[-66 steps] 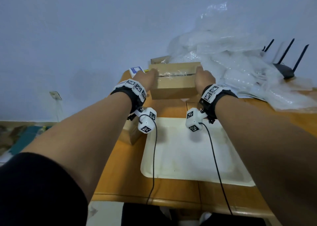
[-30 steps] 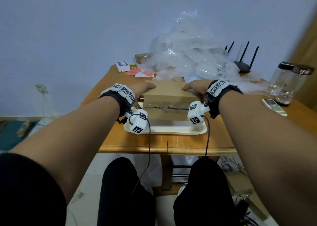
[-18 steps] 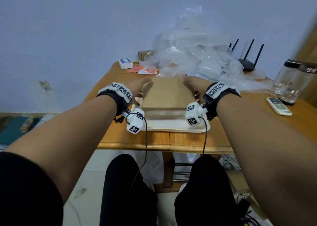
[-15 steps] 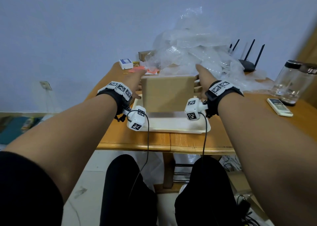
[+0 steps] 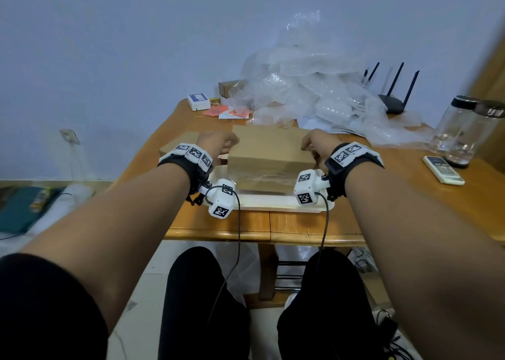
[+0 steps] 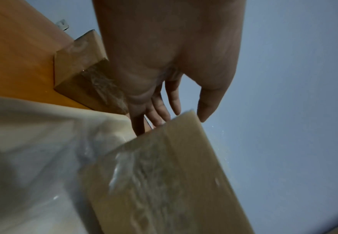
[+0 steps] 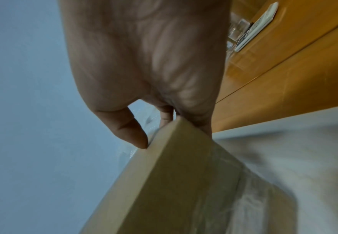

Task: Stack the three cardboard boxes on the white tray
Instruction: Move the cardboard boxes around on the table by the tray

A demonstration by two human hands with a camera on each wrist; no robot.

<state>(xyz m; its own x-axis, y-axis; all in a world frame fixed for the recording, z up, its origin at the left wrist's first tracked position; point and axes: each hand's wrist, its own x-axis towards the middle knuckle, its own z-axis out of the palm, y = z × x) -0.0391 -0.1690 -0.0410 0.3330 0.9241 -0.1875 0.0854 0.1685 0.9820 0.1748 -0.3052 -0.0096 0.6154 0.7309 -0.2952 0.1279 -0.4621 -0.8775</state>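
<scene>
A large cardboard box (image 5: 270,149) lies flat over the white tray (image 5: 259,205), and its taped near edge meets the tray. My left hand (image 5: 218,143) holds its left far corner. In the left wrist view the fingers (image 6: 158,115) run down the side of the box (image 6: 164,182) and the thumb lies over the top. My right hand (image 5: 314,143) holds the right far corner, with its thumb (image 7: 136,136) pressed on the top of the box (image 7: 164,190). A second box (image 5: 177,145) sits left of the tray. A small third box (image 5: 228,87) stands at the table's back.
Crumpled bubble wrap (image 5: 314,91) fills the back middle of the wooden table (image 5: 259,235). A black router (image 5: 390,102), two glass jars (image 5: 461,130) and a remote (image 5: 442,169) are on the right. A small white carton (image 5: 199,101) and red papers (image 5: 226,111) lie at the back left.
Both hands brought the large box from the back of the table to the tray. Half a second ago it stood tipped up on edge; now it lies flat.
</scene>
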